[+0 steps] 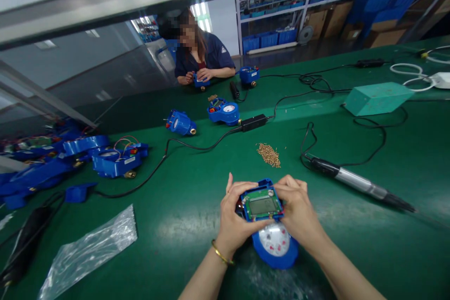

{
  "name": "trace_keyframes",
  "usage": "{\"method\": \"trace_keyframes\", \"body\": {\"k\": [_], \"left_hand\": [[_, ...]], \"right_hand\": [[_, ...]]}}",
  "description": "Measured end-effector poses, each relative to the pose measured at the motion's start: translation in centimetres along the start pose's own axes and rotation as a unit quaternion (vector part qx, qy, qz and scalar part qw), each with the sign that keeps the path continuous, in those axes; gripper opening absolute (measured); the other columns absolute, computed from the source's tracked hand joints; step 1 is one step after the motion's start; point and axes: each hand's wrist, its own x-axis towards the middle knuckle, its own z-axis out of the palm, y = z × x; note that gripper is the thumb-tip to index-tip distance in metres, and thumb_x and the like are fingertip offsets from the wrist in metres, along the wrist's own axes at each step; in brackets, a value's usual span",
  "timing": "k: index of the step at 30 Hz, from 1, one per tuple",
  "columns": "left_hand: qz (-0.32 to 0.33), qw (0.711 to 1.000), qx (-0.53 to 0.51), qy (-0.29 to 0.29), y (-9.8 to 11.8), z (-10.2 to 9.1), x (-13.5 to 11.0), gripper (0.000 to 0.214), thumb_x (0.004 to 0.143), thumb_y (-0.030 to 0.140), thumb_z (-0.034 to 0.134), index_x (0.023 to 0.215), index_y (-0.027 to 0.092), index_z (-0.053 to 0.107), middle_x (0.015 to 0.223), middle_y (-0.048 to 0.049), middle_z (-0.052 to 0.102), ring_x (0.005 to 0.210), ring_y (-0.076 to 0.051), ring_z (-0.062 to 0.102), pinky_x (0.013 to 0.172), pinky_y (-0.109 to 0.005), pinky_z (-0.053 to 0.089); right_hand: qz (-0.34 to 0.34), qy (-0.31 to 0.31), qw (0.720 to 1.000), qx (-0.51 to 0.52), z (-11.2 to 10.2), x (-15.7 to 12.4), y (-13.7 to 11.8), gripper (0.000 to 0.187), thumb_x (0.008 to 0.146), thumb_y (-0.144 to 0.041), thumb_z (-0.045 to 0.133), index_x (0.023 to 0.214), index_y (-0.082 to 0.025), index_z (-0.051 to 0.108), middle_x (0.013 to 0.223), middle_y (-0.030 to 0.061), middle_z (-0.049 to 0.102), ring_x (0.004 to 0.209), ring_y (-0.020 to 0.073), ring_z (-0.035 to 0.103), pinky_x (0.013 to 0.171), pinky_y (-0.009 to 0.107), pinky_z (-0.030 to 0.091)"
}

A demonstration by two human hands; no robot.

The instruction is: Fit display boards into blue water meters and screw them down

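In front of me is a blue water meter point(293, 255) with a round dial point(274, 240) facing up. Its housing holds a green circuit board with a grey display point(263, 206). My left hand point(234, 218) grips the left side of the housing, thumb along the lower edge and fingers over the top. On the right side, my right hand point(298, 208) is closed around the housing edge, its fingertips partly hidden. A pile of small brass screws point(269, 155) lies just beyond the meter. To the right rests an electric screwdriver point(362, 183) with a black and silver body.
A clear plastic bag point(93, 253) lies at left, near several blue meters point(117, 161). Black cables with an inline box point(253, 123) cross the green table point(197, 173). A green box point(378, 98) stands at right. Across the table, a co-worker point(207, 54) handles another meter.
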Motion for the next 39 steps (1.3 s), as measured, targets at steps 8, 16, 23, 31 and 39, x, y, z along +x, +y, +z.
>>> {"method": "trace_keyframes", "body": {"k": [8,16,23,31,39], "left_hand": [[-0.048,0.997,0.061,-0.003,1.1,-0.1,0.1,0.059,0.062,0.044,0.088,0.112,0.025,0.064,0.103,-0.0039,0.074,0.095,-0.028,0.069,0.121,-0.067,0.009],[-0.136,0.987,0.056,0.056,1.7,0.5,-0.4,0.060,0.063,0.053,0.085,0.112,0.025,0.065,0.107,-0.0072,0.070,0.099,-0.030,0.064,0.087,-0.047,0.052],[-0.155,0.987,0.010,0.044,1.7,0.1,0.3,0.055,0.062,0.045,0.087,0.106,0.022,0.065,0.110,-0.0078,0.067,0.105,-0.029,0.062,0.091,-0.043,0.049],[-0.181,0.981,-0.059,0.031,1.4,0.4,0.4,0.056,0.059,0.038,0.089,0.106,0.021,0.063,0.098,-0.0026,0.069,0.090,-0.022,0.065,0.081,-0.032,0.049],[-0.160,0.985,-0.059,0.024,1.3,0.4,0.5,0.055,0.058,0.036,0.091,0.104,0.021,0.065,0.100,-0.0028,0.066,0.094,-0.022,0.063,0.085,-0.033,0.046]], "right_hand": [[0.017,0.011,1.000,0.016,0.2,0.1,-0.4,0.024,0.067,0.003,0.049,0.061,-0.019,0.057,0.066,0.0008,0.063,0.078,0.0207,0.050,0.079,0.040,0.026],[0.015,0.024,1.000,0.010,0.8,0.0,0.0,0.020,0.068,0.000,0.047,0.064,-0.019,0.053,0.066,0.0024,0.059,0.079,0.0221,0.050,0.077,0.040,0.027],[0.011,0.031,0.999,0.005,0.6,-0.1,-0.4,0.021,0.074,-0.002,0.049,0.069,-0.019,0.059,0.076,0.0040,0.063,0.085,0.0240,0.049,0.076,0.040,0.029],[0.007,0.072,0.994,-0.081,0.8,-0.2,-0.2,0.022,0.074,-0.003,0.052,0.067,-0.017,0.068,0.103,0.0115,0.060,0.099,0.0306,0.050,0.077,0.044,0.034],[-0.017,0.013,0.999,0.029,-2.5,-1.6,1.6,0.016,0.088,-0.030,0.065,0.102,-0.028,0.071,0.114,0.0042,0.066,0.106,0.0250,0.061,0.088,0.043,0.049]]}}
